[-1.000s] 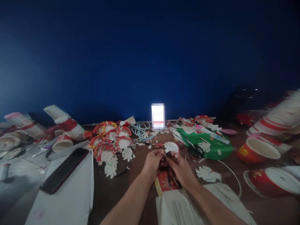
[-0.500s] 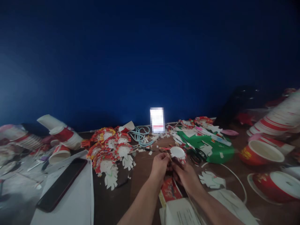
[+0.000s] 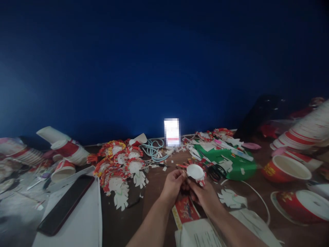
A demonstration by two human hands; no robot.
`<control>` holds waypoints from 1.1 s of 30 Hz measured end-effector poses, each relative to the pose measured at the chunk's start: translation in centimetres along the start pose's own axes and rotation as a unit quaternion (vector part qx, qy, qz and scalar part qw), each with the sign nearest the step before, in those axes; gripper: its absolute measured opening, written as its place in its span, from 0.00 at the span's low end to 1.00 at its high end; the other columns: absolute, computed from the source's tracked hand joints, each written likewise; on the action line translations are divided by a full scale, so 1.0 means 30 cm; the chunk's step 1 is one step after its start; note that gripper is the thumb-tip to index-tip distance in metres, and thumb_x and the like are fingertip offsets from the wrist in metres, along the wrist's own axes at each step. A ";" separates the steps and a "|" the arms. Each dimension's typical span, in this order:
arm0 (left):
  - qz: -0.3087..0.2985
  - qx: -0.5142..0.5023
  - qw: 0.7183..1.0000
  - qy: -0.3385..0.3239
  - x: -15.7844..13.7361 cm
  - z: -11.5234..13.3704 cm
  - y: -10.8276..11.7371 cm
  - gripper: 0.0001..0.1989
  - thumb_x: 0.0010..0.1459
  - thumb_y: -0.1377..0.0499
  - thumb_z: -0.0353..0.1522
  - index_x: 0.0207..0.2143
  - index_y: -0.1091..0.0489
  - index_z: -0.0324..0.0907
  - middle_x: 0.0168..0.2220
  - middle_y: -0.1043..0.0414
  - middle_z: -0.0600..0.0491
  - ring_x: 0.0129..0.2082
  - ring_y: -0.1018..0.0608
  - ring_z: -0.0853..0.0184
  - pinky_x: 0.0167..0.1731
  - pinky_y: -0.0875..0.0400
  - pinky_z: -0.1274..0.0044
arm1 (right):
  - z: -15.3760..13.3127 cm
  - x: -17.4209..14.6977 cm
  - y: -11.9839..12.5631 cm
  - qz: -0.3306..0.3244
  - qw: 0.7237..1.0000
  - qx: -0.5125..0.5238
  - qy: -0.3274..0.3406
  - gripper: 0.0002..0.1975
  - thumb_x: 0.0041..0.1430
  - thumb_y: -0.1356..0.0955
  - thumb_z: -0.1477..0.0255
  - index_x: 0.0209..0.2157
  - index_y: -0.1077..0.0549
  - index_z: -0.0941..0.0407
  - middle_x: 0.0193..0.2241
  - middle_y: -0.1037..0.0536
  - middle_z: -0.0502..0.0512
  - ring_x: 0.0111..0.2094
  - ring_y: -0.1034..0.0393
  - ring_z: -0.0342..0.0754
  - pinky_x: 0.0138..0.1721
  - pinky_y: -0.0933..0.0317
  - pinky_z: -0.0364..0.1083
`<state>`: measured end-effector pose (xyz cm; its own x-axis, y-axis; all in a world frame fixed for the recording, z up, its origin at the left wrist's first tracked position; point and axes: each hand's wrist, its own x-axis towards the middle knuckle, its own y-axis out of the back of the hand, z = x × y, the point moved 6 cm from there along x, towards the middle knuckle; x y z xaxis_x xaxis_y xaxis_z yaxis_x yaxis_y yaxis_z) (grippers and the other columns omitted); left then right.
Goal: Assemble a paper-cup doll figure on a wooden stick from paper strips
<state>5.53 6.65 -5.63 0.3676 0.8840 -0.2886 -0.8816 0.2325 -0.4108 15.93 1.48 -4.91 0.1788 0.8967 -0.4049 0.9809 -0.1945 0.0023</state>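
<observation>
Between my hands is a small cut paper cup (image 3: pixel 195 171) with a round white base and red-and-white strips around its edge. My left hand (image 3: pixel 174 183) pinches its left side between thumb and fingertips. My right hand (image 3: pixel 203 193) grips it from below and the right, its fingers curled and partly hidden. Under my hands lies a red printed paper packet (image 3: pixel 186 210), and nearer me is a white sheet with printed lines (image 3: pixel 199 233). Black-handled scissors (image 3: pixel 217 172) rest just right of the cup.
Finished-looking red and white paper figures (image 3: pixel 115 178) are heaped on the left, beside a phone (image 3: pixel 66 205) on white paper. A green sheet (image 3: pixel 228 163) with scraps lies right. Paper cups (image 3: pixel 291 168) stand at the far right. A lit screen (image 3: pixel 171 132) leans at the wall.
The paper cup has turned, its white base now tilted more toward me and its strips showing at the right. Both hands have shifted slightly and keep their grip.
</observation>
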 end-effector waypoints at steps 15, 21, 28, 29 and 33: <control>0.072 0.153 0.986 -0.001 -0.037 0.024 0.032 0.16 0.50 0.39 0.44 0.27 0.34 0.41 0.14 0.34 0.58 0.14 0.35 0.74 0.17 0.45 0.81 | -0.044 0.008 0.009 -0.012 0.992 -0.058 0.109 0.11 0.49 0.30 0.61 0.23 0.29 0.54 0.18 0.28 0.52 0.28 0.29 0.52 0.31 0.35 0.47; 0.064 0.132 0.989 -0.001 -0.037 0.012 0.044 0.18 0.50 0.37 0.46 0.27 0.33 0.40 0.15 0.35 0.59 0.14 0.35 0.74 0.18 0.45 0.81 | -0.060 0.004 0.001 -0.022 0.990 -0.056 0.124 0.11 0.52 0.31 0.60 0.28 0.26 0.54 0.24 0.23 0.54 0.31 0.28 0.53 0.34 0.35 0.48; 0.034 0.095 0.995 -0.017 -0.034 0.024 0.031 0.21 0.49 0.35 0.48 0.27 0.32 0.40 0.14 0.34 0.58 0.13 0.38 0.76 0.17 0.49 0.82 | -0.039 0.005 -0.011 -0.047 0.995 -0.059 0.065 0.13 0.53 0.32 0.60 0.22 0.33 0.53 0.16 0.31 0.49 0.19 0.39 0.45 0.22 0.45 0.44; 0.036 0.095 0.995 -0.015 -0.034 0.027 0.029 0.21 0.48 0.35 0.48 0.28 0.32 0.39 0.14 0.34 0.58 0.13 0.39 0.77 0.16 0.51 0.82 | -0.036 0.005 -0.011 -0.044 0.995 -0.065 0.055 0.13 0.52 0.32 0.60 0.22 0.34 0.52 0.14 0.33 0.48 0.17 0.41 0.44 0.21 0.47 0.44; 0.051 0.103 0.993 -0.033 -0.030 0.038 0.027 0.19 0.45 0.34 0.45 0.25 0.34 0.40 0.14 0.36 0.59 0.13 0.38 0.77 0.16 0.51 0.82 | -0.036 0.007 -0.010 -0.030 0.994 -0.069 0.074 0.10 0.50 0.32 0.62 0.23 0.34 0.52 0.14 0.34 0.47 0.16 0.43 0.43 0.19 0.50 0.43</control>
<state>4.14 6.50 -4.70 0.2591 0.9302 -0.2598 -0.9577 0.2125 -0.1941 15.76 2.16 -4.02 0.1191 0.9560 -0.2682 0.9895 -0.0921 0.1110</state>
